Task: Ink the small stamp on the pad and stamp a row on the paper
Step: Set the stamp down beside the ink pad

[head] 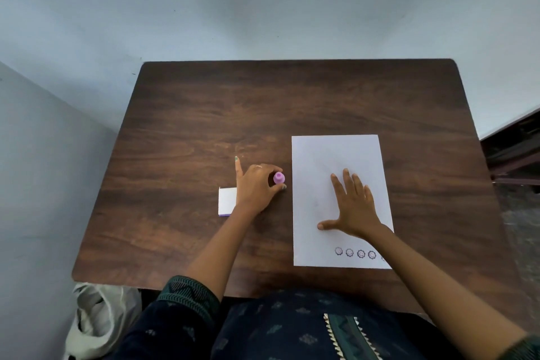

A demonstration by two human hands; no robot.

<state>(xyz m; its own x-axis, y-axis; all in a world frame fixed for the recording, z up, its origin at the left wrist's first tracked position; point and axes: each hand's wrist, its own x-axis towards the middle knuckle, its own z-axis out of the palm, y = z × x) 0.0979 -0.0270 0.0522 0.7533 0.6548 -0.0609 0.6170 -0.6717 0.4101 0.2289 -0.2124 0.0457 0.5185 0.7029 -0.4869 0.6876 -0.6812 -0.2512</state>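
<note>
A small purple stamp (279, 178) stands upright on the brown table (204, 114), just left of the white paper (327, 152). My left hand (255, 187) pinches the stamp between thumb and fingers, little finger stretched out. My right hand (352, 204) lies flat on the paper with fingers spread, holding nothing. A row of several round stamped marks (355, 253) runs along the paper's near edge; my right forearm covers its right end. A white pad box (227, 201) with a purple base lies partly under my left wrist.
The table stands in a corner between pale walls. A white bag (99, 316) sits on the floor at the near left. Dark furniture (514, 152) stands to the right of the table.
</note>
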